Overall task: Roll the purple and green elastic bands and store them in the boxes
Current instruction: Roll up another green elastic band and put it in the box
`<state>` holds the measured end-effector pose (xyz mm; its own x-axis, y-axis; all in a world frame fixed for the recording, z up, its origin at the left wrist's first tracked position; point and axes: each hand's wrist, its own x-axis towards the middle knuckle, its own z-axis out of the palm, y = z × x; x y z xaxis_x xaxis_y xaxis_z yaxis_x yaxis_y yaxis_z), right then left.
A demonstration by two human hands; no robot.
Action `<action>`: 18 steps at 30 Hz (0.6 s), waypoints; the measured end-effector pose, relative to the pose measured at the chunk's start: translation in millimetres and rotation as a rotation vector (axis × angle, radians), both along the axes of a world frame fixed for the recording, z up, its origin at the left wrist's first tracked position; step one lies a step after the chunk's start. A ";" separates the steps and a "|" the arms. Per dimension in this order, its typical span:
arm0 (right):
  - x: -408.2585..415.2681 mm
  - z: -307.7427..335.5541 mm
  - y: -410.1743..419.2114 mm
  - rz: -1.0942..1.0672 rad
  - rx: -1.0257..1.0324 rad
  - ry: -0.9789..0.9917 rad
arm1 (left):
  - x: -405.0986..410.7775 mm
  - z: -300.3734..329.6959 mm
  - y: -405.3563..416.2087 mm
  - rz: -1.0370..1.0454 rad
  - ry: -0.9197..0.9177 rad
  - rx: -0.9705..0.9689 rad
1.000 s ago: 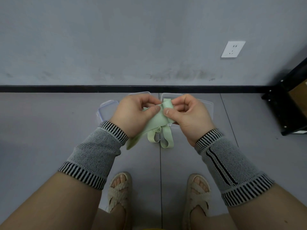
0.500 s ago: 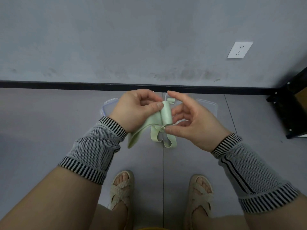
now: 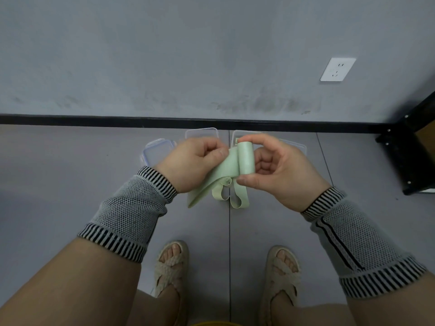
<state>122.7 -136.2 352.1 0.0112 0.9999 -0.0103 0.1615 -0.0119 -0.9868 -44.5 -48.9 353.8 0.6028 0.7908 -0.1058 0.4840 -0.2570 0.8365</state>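
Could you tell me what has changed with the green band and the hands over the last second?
The right hand has shifted from pinching the flat end to holding the green band between thumb and forefinger as a rolled end, now a clear upright roll. The left hand still grips the band beside it, and the loose loops still hang below. The clear boxes stay on the floor.

A grey wall (image 3: 188, 55) fills the far half of the scene, scuffed with darker smudges low down toward the right. A white wall socket (image 3: 337, 69) sits on it at the far right. A black skirting strip (image 3: 94, 120) runs along the foot of the wall, meeting the grey tiled floor (image 3: 58, 172). At the right edge stands a black metal rack (image 3: 404, 156). Near the bottom, two feet in woven cream sandals (image 3: 170, 267) rest on the floor.
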 end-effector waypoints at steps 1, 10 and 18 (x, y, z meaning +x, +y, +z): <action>2.2 0.7 -0.8 0.006 -0.003 0.012 | -1.1 0.4 0.0 -0.010 0.003 -0.010; 11.3 2.9 -2.2 0.053 -0.026 0.107 | -2.3 1.8 1.9 -0.021 -0.049 0.071; 0.0 -3.3 2.9 -0.110 0.055 -0.232 | 5.3 4.8 -2.5 0.018 -0.032 0.194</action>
<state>122.7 -133.3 348.8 0.1156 0.9915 0.0592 0.3845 0.0103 -0.9231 -39.3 -51.4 358.6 0.5888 0.8053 0.0688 0.4641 -0.4065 0.7870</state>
